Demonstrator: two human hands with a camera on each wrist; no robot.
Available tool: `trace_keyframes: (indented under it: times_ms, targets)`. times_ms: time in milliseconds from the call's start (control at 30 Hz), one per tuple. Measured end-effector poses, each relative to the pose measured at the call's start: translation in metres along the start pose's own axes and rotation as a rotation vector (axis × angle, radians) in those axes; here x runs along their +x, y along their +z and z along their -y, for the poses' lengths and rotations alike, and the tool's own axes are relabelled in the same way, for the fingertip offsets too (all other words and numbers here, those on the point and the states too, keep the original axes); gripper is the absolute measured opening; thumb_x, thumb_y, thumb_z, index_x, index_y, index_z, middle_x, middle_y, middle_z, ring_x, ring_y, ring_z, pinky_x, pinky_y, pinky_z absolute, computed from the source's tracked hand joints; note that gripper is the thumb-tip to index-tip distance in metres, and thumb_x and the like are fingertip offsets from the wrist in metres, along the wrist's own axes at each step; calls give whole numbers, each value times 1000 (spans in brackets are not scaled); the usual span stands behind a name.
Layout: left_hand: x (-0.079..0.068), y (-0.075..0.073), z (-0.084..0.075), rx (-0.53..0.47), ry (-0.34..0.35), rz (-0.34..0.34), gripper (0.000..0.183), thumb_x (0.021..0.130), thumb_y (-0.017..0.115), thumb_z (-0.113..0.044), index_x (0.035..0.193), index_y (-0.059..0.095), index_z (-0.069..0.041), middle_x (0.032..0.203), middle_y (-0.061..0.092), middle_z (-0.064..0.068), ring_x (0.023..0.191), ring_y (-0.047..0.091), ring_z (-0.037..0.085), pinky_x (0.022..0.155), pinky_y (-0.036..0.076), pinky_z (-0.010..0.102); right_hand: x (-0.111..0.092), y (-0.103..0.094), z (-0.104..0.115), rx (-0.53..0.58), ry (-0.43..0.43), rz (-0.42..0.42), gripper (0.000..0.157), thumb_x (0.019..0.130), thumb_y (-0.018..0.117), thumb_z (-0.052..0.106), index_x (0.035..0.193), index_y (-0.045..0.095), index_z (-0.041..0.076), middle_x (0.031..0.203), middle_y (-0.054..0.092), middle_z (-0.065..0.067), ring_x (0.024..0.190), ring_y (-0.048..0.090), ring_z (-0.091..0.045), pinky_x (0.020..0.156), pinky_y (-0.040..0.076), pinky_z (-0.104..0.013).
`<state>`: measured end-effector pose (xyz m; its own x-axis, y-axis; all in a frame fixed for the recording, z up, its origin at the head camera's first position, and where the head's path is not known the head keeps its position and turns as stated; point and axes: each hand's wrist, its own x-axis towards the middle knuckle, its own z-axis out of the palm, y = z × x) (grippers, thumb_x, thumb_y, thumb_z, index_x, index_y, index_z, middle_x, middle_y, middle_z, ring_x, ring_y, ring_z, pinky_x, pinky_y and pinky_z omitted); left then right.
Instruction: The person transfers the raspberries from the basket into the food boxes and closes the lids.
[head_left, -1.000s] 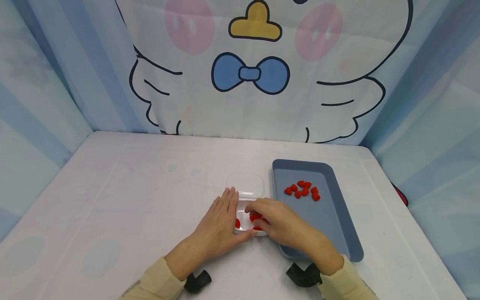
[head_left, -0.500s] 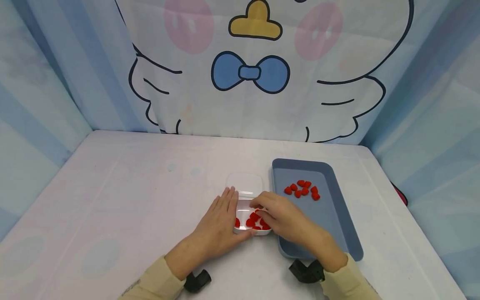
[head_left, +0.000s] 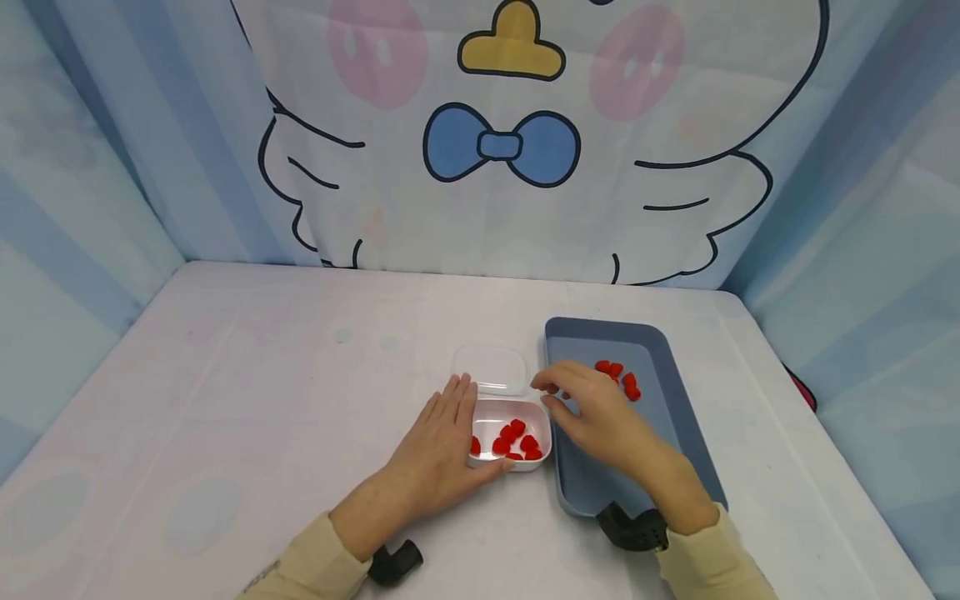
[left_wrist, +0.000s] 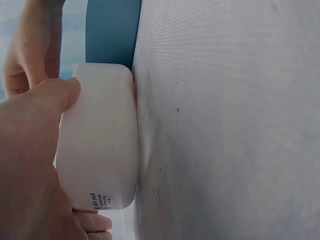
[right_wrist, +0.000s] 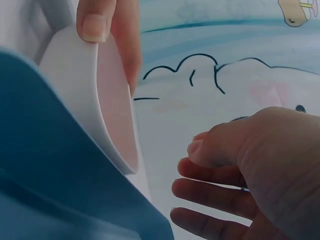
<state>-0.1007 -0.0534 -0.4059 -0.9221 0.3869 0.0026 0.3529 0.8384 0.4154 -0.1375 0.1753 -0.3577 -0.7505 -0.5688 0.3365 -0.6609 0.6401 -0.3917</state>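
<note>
A small white plastic box [head_left: 546, 442] stands on the table with several small red pieces [head_left: 508, 435] inside. My left hand [head_left: 435, 446] rests against its left end, fingers straight and together, thumb along the front rim. In the left wrist view, that thumb touches the upper front wall of the box [left_wrist: 100, 135]. My right hand [head_left: 600, 412] is above the near left part of the blue-grey tray [head_left: 678, 417], fingers loosely bent and apart. Nothing shows between these fingers [right_wrist: 210, 192] in the right wrist view. More red pieces [head_left: 628, 383] lie in the tray, some hidden behind the right hand.
A clear lid [head_left: 491, 367] lies flat just behind the box. The tray stands close against the box's right side. A printed curtain [head_left: 495, 217] closes off the back of the white table [head_left: 262, 375], and striped curtains hang at both sides.
My right hand has lifted out of the box and moved right, over the tray. Several red pieces it had covered in the box now show. My left hand has stayed in place.
</note>
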Motion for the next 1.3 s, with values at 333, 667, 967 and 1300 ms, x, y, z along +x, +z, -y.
trace_keyframes:
  times_ms: [333, 667, 967, 1300]
  targets:
    - [0, -1, -2, -12, -15, 13, 104, 84, 63, -64, 156, 21, -1, 163, 24, 16, 153, 19, 34, 123, 23, 51, -3, -17, -17, -67, 112, -95, 20, 86, 70, -4, 105, 69, 1, 98, 70, -10, 82, 63, -16, 71, 59, -35]
    - [0, -1, -1, -3, -12, 7, 104, 84, 63, -64, 156, 21, -1, 163, 24, 16, 153, 19, 33, 123, 23, 51, -6, -26, -27, -100, 246, -128, 18, 88, 67, -1, 106, 69, 1, 96, 70, -10, 83, 64, -21, 71, 57, -40]
    - [-1, -2, -2, -11, -14, 13, 104, 84, 63, -63, 156, 21, -1, 163, 24, 16, 153, 19, 33, 123, 23, 51, -12, -31, -40, -129, 398, -89, 18, 91, 63, 2, 107, 68, -2, 100, 69, -18, 90, 64, -31, 77, 55, -47]
    - [0, -1, -1, -5, -18, 16, 104, 84, 63, -64, 156, 20, -2, 164, 23, 15, 153, 19, 33, 123, 23, 51, -16, -35, -50, -161, 510, -36, 20, 91, 61, 3, 109, 67, -4, 101, 68, -22, 88, 64, -34, 74, 56, -49]
